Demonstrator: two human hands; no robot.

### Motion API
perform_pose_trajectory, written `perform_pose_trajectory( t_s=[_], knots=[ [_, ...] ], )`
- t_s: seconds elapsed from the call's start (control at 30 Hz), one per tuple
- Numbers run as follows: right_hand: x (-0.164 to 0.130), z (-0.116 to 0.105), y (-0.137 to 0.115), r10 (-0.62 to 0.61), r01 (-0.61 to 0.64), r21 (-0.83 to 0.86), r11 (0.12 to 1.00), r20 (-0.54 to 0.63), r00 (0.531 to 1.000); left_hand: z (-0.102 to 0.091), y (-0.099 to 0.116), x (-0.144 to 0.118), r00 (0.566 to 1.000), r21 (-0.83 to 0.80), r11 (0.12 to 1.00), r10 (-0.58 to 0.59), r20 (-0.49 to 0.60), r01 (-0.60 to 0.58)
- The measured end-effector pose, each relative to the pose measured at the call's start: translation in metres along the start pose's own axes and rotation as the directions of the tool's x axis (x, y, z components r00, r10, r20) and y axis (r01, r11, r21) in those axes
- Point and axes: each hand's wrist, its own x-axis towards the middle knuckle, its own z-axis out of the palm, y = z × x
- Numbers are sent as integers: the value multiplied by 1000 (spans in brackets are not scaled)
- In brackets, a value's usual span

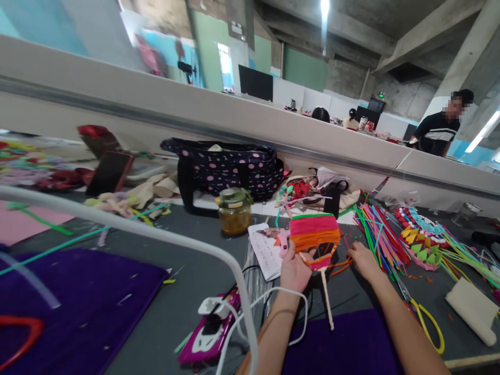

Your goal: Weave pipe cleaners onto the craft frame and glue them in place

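We cannot see left hand [295, 268] fingertips: tucked behind woven fan [314, 235]. Fan's lower weave partly covered by those fingers. Right hand [363, 260] fingertips buried among loose strips [380, 237]; grip unclear to us. Both forearms cut off by bottom edge. White cable [269, 302] beside left fingers passes behind wrist. Booklet [267, 250] print too small to read.

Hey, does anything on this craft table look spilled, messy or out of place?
Yes. Small cut scraps lie scattered over the grey table near the bundle of coloured strips. A white cable loops loosely beside the left hand, which holds a woven piece. Nothing looks broken or spilled from the jar.
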Motion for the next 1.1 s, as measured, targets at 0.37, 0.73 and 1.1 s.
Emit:
perform_pose_trajectory(
  t_s=[0.37, 0.73, 1.1],
  knots=[
    [-6, -24, -28, 568, -99, 856, 508, -246, 786, 1, -1, 0, 1000, 22, 1000, 9, -7, -9],
    [2, 4, -71, 666, -1, 947, -321, 226, 711, 1, -7, 0, 999, 25, 1000, 7, -37, -6],
    [-1, 13, -74, 485, -142, 848, -510, 420, 767, 5, -17, -3, 997, 80, 994, -70, -43, 74]
  ],
)
